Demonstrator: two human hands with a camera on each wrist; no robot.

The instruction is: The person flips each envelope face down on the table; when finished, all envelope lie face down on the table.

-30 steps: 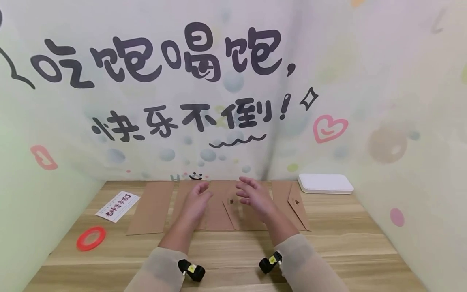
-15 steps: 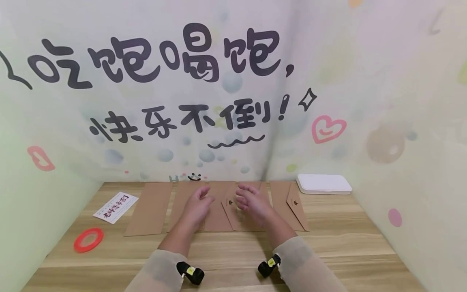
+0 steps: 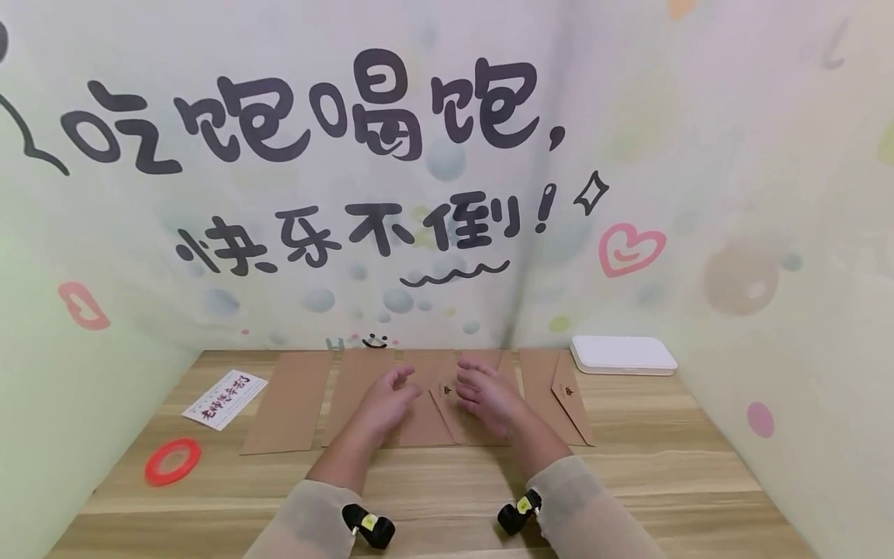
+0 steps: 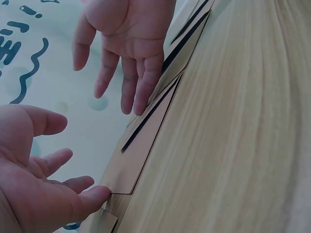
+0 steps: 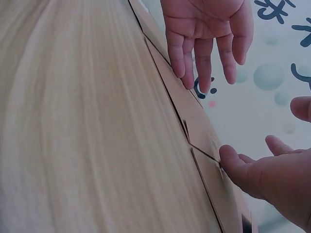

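Observation:
Several brown paper envelopes lie side by side along the back of the table: a plain one [image 3: 288, 404] at far left and one with a small dark print on its flap [image 3: 562, 396] at far right. My left hand [image 3: 386, 402] is over the middle envelopes [image 3: 422, 415], fingers loosely bent, holding nothing. My right hand [image 3: 492, 397] faces it over the envelopes farther right, also holding nothing. In the left wrist view the right hand [image 4: 129, 43] has its palm turned inward and fingers apart. Whether either hand touches the paper, I cannot tell.
At the left lie a white card [image 3: 225, 399] with dark red handwriting and a red ring-shaped roll [image 3: 172, 462]. A white flat case [image 3: 624, 355] stands at the back right corner. A printed wall sheet [image 3: 447, 233] rises behind the wooden table [image 3: 433, 497].
My left hand has shifted slightly right, toward the right hand. The right hand has barely moved, and the envelopes lie as before.

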